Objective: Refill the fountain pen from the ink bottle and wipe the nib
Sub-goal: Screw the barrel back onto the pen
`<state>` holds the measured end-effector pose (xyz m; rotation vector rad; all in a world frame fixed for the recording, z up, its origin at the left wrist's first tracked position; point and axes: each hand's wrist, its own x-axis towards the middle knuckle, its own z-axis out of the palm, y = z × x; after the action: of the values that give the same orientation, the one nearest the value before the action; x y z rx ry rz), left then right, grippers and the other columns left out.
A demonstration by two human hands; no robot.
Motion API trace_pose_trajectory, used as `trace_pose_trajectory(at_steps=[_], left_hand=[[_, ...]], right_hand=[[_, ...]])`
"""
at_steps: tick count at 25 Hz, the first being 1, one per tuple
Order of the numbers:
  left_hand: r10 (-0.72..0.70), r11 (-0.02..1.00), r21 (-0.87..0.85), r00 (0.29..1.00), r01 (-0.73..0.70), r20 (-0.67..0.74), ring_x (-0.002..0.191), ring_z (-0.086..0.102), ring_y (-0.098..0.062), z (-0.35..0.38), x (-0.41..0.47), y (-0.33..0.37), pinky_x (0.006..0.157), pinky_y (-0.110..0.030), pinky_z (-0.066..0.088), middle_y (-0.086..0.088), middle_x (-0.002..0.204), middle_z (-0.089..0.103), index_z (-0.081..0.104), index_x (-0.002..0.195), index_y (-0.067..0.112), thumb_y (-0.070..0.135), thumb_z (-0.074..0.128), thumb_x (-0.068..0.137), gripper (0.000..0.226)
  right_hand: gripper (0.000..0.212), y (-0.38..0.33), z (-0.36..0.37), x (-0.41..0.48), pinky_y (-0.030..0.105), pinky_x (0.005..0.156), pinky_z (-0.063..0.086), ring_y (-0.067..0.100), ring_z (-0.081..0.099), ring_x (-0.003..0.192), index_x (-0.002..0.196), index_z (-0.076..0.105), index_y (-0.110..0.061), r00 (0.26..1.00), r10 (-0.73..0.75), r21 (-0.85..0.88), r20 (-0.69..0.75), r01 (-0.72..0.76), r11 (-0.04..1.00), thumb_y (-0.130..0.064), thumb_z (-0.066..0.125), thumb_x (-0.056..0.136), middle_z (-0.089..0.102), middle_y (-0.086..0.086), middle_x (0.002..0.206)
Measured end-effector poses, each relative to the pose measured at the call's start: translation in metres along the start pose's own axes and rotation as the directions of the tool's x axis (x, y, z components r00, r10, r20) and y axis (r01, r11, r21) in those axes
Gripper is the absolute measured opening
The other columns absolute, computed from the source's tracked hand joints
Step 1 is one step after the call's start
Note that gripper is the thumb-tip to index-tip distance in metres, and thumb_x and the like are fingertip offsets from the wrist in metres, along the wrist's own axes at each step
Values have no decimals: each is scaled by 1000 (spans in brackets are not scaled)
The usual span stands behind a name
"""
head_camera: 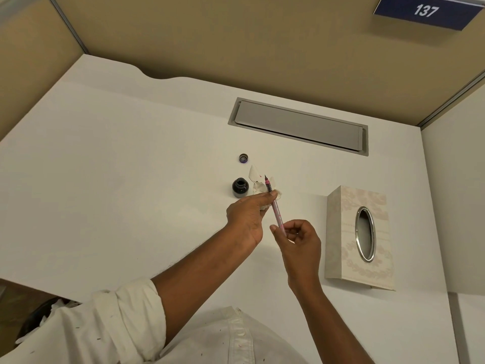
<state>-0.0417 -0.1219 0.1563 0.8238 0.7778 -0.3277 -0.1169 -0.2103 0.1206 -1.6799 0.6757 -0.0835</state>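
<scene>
1. I am watching the pen (pixel 277 215) first: it is hanging in the air over the desk (pixel 131 179), between both hands, tilted with its nib (pixel 265 177) pointing up and away from the person.
2. The right hand (pixel 299 240) is pinching the back end of the pen between thumb and curled fingers.
3. The left hand (pixel 246 219) is gripping a crumpled tissue (pixel 256 179), with its thumb lying against the pen below the nib. I cannot tell whether the tissue is wrapping the pen there.
4. The nib is showing bare in front of a raised fold of the tissue, and that fold is carrying a small pink spot.
5. I am judging this as the wiping step, with the filling probably done, though the ink level in the pen is too small to see.
6. The ink bottle (pixel 240 189) is standing open on the desk, just beside the tissue on the left, and its cap (pixel 243 158) is lying a little farther back.
7. The next move is asking for the tissue to slide up and close lightly round the nib while the right hand is keeping the pen from turning.
8. I am minding the open bottle, since the left hand is working close to it.
9. A tissue box (pixel 341 219) is lying well apart on the right.
</scene>
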Motion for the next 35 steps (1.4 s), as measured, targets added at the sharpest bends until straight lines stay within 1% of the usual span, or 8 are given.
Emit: trace_pose_trajectory(at_steps=[3, 7, 11, 14, 19, 25, 29, 35], left_hand=[[-11, 1000, 4, 1000, 11, 22, 67, 70, -10, -1, 1, 0, 74, -19, 53, -8, 76, 72, 67, 91, -7, -9, 69, 72, 20], [-29, 999, 23, 999, 29, 22, 65, 69, -9, 0, 1, -1, 78, -20, 53, -2, 65, 72, 67, 79, -2, -10, 68, 73, 11], [-45, 999, 25, 999, 45, -9, 62, 69, -8, -2, 2, -3, 79, -21, 53, -2, 65, 72, 67, 85, -3, -10, 70, 71, 15], [-63, 998, 30, 998, 64, -14, 64, 70, -11, -4, 3, -5, 83, -23, 53, -5, 69, 72, 67, 91, -6, -10, 71, 69, 23], [-56, 998, 32, 998, 56, 3, 66, 70, -12, -6, 6, -6, 82, -25, 54, -10, 78, 72, 67, 91, -6, -11, 71, 68, 23], [-35, 997, 74, 999, 34, 14, 69, 71, -12, -9, 7, -9, 79, -22, 54, -15, 92, 71, 65, 99, -11, -10, 73, 67, 33], [-23, 996, 92, 1000, 22, 7, 67, 70, -11, -12, 6, -11, 76, -20, 54, -14, 86, 71, 66, 94, -10, -10, 73, 67, 28], [-24, 990, 142, 999, 20, 26, 75, 70, -13, -21, 8, -17, 85, -23, 52, -19, 98, 70, 66, 98, -11, -6, 74, 67, 32]], right_hand=[[5, 4, -1, 2, 37, 74, 56, 20, 65, 78, 82, 66, -20, 1000, -1, 13, 5, 1, 1000, -22, 70, 85, 69, -1, 79], [22, 3, 2, -1, 26, 69, 53, 18, 66, 82, 93, 66, -19, 993, 71, 3, 99, -71, 997, -28, 47, 98, 70, -2, 88], [31, -1, 0, -4, 17, 66, 48, 9, 63, 86, 108, 54, -23, 996, 9, -63, 91, -3, 998, -34, 70, 83, 61, -10, 95], [32, 0, 1, -3, 17, 66, 49, 8, 62, 80, 89, 57, -20, 994, -110, -120, -6, 109, 987, -22, 83, 70, 63, -8, 85], [7, 4, 0, 0, 4, 62, 44, 8, 63, 77, 85, 67, -17, 994, -105, -113, -19, 102, 988, -21, 72, 83, 69, -2, 83], [13, 12, 1, 2, -1, 65, 39, 6, 59, 81, 93, 67, -11, 990, -92, -212, 110, 114, 971, -16, 54, 95, 69, 2, 90], [12, 11, 3, 0, 12, 68, 47, 5, 60, 79, 97, 64, -17, 982, -176, -255, 72, 189, 948, -22, 67, 87, 65, -5, 87], [8, 13, 9, 4, 7, 64, 41, 4, 61, 72, 88, 68, -15, 967, -254, -288, -14, 240, 927, -20, 72, 83, 66, -6, 80]])
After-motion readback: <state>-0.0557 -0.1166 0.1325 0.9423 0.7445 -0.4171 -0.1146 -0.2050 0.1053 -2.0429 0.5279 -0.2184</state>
